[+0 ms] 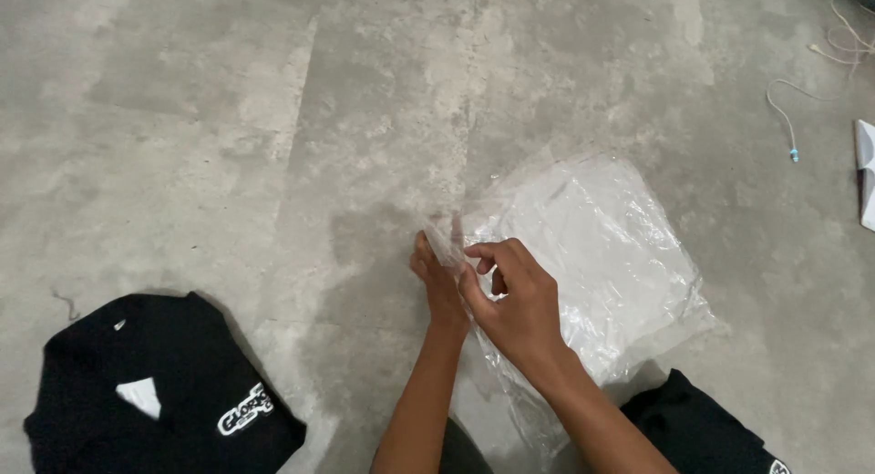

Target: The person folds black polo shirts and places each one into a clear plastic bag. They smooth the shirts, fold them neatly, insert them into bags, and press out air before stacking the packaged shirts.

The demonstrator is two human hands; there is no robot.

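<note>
A plastic bag [592, 255] lies flat on the floor [228, 118], right of centre. Both hands meet at its left edge: the left hand [437, 283] sits just left of the right hand [515, 301], the two touching, fingers on the bag's near-left corner. The right forearm crosses over the bag's near part. A folded shirt [155, 401] lies on the floor at the near left, well apart from the bag. A second garment [702, 433] lies at the near right, just before the bag's near edge. A cable [788, 118] lies on the floor far right, behind the bag, with a flat sheet [866, 173] at the right edge beside it.
</note>
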